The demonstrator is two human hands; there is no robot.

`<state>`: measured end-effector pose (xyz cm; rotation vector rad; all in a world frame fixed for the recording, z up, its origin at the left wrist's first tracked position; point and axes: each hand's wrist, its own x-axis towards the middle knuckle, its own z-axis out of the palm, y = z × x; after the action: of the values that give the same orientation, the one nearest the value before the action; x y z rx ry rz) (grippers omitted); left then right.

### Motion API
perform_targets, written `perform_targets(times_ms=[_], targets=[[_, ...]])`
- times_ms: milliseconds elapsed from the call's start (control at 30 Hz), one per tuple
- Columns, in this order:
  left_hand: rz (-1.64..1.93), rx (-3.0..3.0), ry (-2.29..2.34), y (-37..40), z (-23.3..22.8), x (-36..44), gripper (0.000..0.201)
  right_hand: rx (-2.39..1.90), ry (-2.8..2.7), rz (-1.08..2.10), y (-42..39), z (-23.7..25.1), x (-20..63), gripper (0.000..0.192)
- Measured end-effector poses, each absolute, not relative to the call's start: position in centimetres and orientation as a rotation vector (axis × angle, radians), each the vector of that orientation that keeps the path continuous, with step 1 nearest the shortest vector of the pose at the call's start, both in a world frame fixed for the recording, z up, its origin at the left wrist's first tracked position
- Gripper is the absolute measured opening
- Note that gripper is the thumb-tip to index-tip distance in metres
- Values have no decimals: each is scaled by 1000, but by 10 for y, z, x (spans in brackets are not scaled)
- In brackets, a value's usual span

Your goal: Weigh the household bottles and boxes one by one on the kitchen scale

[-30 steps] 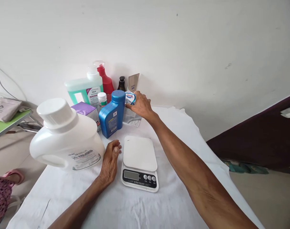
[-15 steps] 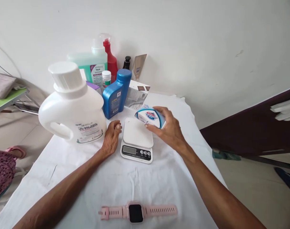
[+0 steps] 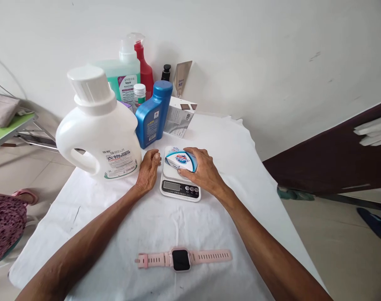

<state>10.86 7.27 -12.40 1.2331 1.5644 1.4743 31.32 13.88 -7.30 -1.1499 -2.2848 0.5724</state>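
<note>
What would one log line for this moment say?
right hand: holds soap box on scale | left hand: rests on cloth beside scale | watch: flat near front

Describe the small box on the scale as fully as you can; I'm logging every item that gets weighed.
The box is small, flat and rectangular, seemingly printed card, white with a light-blue curved band and a red-and-blue shield logo on top. It looks closed and undamaged. It lies flat on the white platform of the scale, behind the display. The right hand grips it from the right side, fingers over its top and near edge. The left hand rests beside the scale, not touching the box.
</note>
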Motion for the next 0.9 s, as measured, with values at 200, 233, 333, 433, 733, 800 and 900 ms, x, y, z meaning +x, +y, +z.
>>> perform_targets(times_ms=[200,233,333,433,733,800,900], targets=[[1482,1236,1567,73,-123,108,75,-1120,-2120,731,135,-69,324,65],[1487,1233,1562,73,-123,109,75,-1119,-1999,784,136,-70,327,65],[1501,1228,1550,73,-122,109,73,-1165,-1442,922,141,-86,340,60],[1503,1229,1551,72,-121,110,72,-1238,-1038,936,148,-111,350,63],[1506,1202,1531,72,-119,111,73,-1330,-1230,833,154,-134,363,55],[1506,1205,1536,72,-118,111,74,-1330,-1248,826,153,-133,363,55],[1501,1215,1549,72,-117,111,73,-1329,-1253,829,153,-130,362,55]])
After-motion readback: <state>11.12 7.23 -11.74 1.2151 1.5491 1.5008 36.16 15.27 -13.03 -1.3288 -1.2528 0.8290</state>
